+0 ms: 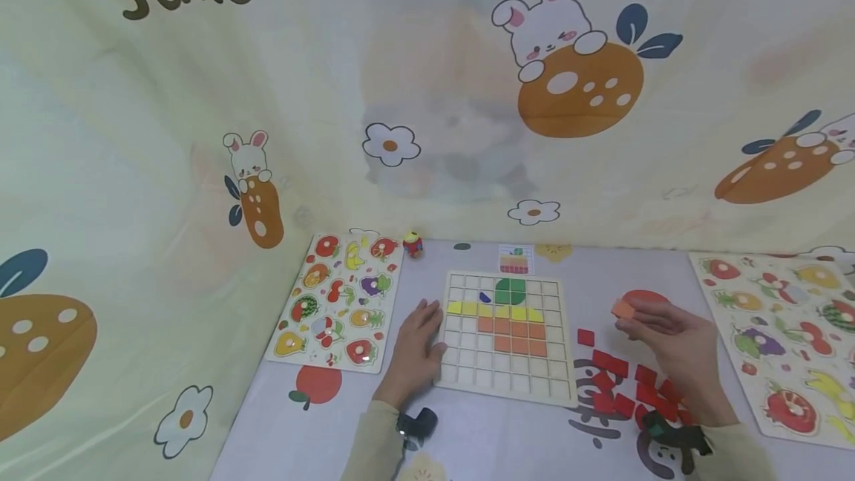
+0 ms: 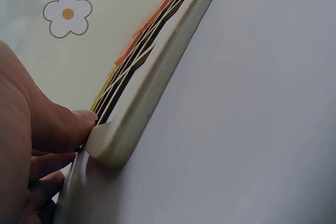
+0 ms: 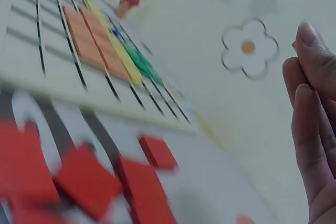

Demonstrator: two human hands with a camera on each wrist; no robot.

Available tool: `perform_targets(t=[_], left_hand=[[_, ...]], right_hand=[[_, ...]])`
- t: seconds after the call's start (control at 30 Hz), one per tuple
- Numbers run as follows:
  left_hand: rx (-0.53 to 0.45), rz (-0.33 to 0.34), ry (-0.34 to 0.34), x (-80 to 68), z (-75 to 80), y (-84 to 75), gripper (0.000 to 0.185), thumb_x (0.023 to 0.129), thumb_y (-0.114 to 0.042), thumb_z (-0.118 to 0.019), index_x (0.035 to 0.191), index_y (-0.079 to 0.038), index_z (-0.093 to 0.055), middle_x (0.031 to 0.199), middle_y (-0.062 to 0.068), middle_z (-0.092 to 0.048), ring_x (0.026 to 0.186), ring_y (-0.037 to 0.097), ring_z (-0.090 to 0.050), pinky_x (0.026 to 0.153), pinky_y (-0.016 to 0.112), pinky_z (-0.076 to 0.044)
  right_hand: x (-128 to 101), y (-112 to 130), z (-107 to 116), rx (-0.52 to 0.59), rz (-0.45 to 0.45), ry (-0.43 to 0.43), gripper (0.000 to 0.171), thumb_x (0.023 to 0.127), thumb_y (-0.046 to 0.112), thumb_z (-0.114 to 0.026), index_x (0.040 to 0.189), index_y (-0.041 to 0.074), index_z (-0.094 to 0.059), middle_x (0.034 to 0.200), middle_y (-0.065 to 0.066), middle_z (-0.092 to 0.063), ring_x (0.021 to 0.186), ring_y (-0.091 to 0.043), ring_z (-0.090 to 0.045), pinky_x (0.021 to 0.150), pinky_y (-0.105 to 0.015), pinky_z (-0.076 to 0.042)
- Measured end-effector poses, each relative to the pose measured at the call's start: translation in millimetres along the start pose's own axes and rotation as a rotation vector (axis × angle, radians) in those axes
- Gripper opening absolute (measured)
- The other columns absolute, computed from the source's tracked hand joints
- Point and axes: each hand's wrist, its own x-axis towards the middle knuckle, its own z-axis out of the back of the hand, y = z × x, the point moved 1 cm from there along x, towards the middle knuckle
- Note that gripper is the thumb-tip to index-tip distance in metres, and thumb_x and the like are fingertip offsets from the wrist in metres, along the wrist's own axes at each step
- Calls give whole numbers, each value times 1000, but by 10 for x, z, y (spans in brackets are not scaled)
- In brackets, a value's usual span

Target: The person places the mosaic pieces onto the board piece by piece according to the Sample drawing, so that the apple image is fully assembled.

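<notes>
A white grid board [image 1: 467, 357] lies before me, holding green pieces [image 1: 510, 291], a small blue piece [image 1: 485, 298], a row of yellow pieces [image 1: 494, 311] and two rows of orange square tiles [image 1: 519, 346]. Along the board's left edge rests my left hand [image 1: 415, 351]; in the left wrist view its thumb [image 2: 71, 129] touches the board's rim [image 2: 152, 90]. Right of the board, my raised right hand [image 1: 675, 336] pinches an orange tile [image 1: 623, 309] between thumb and fingers. The right wrist view shows only a sliver of that tile.
Several loose red tiles [image 1: 603, 381] are scattered right of the board, below the right hand. A small picture card [image 1: 516, 259] lies behind the board. Fruit puzzle boards stand at left [image 1: 337, 303] and right [image 1: 781, 347]. A small toy figure [image 1: 413, 244] stands at the back.
</notes>
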Motion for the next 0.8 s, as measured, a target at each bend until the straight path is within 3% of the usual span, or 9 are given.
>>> perform_targets(t=[0.1,0.23,0.4,0.53,0.67,0.8], left_hand=[[-2,-5,-3,1,-2,2,61,103,-15,-62,161,-9,-45,175,-4,-32,166,24,-18,136,53,-20],[-10,-6,-8,-2,1,-4,61,102,-14,-62,160,-8,-46,175,-3,-33,166,25,-19,136,53,-20],[4,-1,-12,1,-2,-3,60,102,-14,-62,160,-8,-46,175,-3,-33,166,24,-19,136,53,-20],[13,2,-14,3,-5,-2,60,102,-14,-62,160,-8,-47,174,-3,-33,166,25,-19,135,53,-21],[15,7,-8,-1,1,-6,60,102,-15,-62,160,-9,-46,175,-3,-33,166,24,-19,136,53,-20],[15,2,-5,-5,11,-12,61,102,-14,-62,160,-8,-46,174,-2,-33,166,25,-19,136,53,-21]], right_hand=[[-26,76,-189,10,60,2,46,94,25,-83,133,4,-72,89,31,-74,81,7,-74,72,-12,-62],[-69,121,-447,18,82,32,51,92,25,-85,134,1,-70,91,29,-74,82,5,-73,73,-14,-63],[-109,114,-783,43,101,87,48,91,25,-86,131,1,-73,93,24,-74,86,3,-71,76,-13,-62],[-132,122,-1040,18,133,143,45,89,26,-88,125,3,-76,99,8,-79,89,2,-72,80,-11,-60],[-171,171,-1264,-32,144,231,43,87,29,-90,122,8,-78,105,-7,-79,90,-8,-74,80,-14,-61],[-219,225,-1444,-126,200,303,42,83,33,-93,119,15,-80,100,-2,-77,85,-16,-69,73,-17,-59]])
